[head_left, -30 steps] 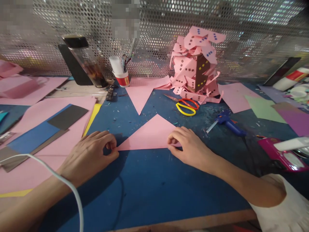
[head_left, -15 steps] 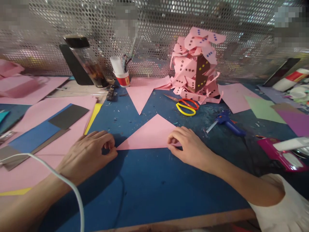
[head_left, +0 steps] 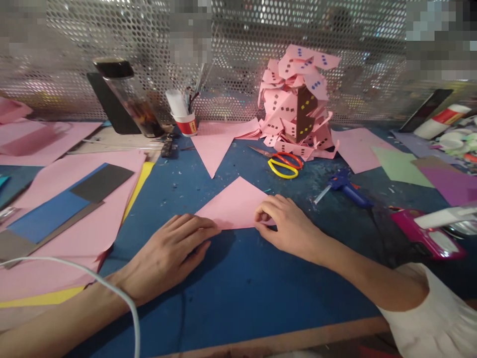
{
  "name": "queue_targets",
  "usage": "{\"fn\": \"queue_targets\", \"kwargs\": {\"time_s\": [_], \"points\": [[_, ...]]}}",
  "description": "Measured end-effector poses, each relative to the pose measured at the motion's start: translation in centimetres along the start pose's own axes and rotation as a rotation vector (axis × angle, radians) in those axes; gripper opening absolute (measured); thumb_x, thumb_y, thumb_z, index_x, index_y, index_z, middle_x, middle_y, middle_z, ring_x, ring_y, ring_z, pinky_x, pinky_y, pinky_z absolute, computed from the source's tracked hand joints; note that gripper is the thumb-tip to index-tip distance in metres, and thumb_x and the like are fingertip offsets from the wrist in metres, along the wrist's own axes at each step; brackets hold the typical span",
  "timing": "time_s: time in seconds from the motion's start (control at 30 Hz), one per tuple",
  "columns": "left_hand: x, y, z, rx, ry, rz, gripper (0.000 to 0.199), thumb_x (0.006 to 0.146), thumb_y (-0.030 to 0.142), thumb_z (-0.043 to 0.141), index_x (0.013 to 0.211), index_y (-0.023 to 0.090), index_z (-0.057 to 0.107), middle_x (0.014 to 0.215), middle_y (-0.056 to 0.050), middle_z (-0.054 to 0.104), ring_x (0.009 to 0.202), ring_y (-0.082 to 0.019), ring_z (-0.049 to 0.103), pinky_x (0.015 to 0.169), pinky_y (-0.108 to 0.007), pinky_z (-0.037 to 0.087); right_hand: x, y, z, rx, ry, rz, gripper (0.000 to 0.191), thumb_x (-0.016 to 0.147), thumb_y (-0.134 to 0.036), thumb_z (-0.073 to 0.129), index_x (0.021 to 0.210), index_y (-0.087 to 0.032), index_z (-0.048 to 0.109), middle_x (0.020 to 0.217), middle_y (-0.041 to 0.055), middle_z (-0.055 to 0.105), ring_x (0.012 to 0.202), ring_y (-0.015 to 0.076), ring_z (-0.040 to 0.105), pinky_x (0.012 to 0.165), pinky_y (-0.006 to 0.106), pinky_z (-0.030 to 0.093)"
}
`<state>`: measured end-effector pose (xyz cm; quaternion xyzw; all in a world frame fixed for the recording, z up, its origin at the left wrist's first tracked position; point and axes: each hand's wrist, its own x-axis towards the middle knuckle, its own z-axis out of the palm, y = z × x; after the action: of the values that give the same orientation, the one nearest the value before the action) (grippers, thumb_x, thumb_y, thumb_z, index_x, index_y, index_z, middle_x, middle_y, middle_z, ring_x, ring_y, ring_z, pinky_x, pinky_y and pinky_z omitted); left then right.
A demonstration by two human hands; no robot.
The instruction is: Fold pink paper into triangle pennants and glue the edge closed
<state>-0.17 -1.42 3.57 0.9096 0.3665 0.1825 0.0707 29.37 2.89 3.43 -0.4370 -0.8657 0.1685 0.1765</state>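
Note:
A triangular piece of pink paper [head_left: 234, 204] lies on the blue table with its long edge toward me. My right hand [head_left: 285, 221] pinches its right corner between thumb and curled fingers. Over the left part of the long edge lies my left hand [head_left: 179, 248], its fingers stretched out and the index fingertip on the paper. The left thumb is apart from the fingers, below the edge. The paper's left corner is hidden behind the left hand.
Beyond the paper are scissors [head_left: 283, 164], a pink paper model [head_left: 286, 109], and a paper cup [head_left: 185, 124] of tools. A blue glue gun [head_left: 348, 188] lies right. Pink sheets [head_left: 93, 238] with coloured strips cover the left. A white cable [head_left: 126, 298] crosses my left forearm.
My left hand has moved right from the paper's left corner along its long edge, and its fingers have straightened out of a pinch. The right hand still holds the right corner.

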Motion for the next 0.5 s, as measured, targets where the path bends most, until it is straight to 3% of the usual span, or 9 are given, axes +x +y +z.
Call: {"fn": "queue_targets", "kwargs": {"time_s": [0.13, 0.33, 0.5], "points": [[0.7, -0.1, 0.7, 0.085, -0.025, 0.049, 0.030, 0.104, 0.019, 0.050, 0.130, 0.024, 0.063, 0.120, -0.007, 0.070, 0.106, -0.022, 0.064, 0.091, -0.037, 0.052, 0.2, -0.1, 0.3, 0.002, 0.029, 0.002, 0.010, 0.090, -0.012, 0.065, 0.090, -0.022, 0.062, 0.098, 0.0014, 0.069, 0.095, 0.0202, 0.058, 0.086, 0.036, 0.038], [2.1, 0.2, 1.3, 0.269, -0.083, 0.127, 0.035, 0.106, 0.021, 0.047, 0.137, 0.027, 0.061, 0.105, -0.007, 0.065, 0.089, -0.021, 0.060, 0.075, -0.036, 0.051, 0.4, -0.5, 1.0, -0.013, 0.079, 0.005, 0.008, 0.093, -0.021, 0.067, 0.087, -0.021, 0.062, 0.096, 0.0014, 0.068, 0.096, 0.0205, 0.057, 0.085, 0.036, 0.035], [3.1, 0.6, 1.8, 0.259, -0.054, 0.170, 0.029, 0.106, 0.022, 0.047, 0.131, 0.024, 0.062, 0.101, -0.007, 0.061, 0.086, -0.021, 0.056, 0.073, -0.037, 0.050, 0.5, -0.8, 1.2, -0.035, 0.095, 0.028, 0.013, 0.094, -0.030, 0.069, 0.087, -0.021, 0.061, 0.096, 0.0019, 0.067, 0.096, 0.0211, 0.056, 0.085, 0.037, 0.034]]}}
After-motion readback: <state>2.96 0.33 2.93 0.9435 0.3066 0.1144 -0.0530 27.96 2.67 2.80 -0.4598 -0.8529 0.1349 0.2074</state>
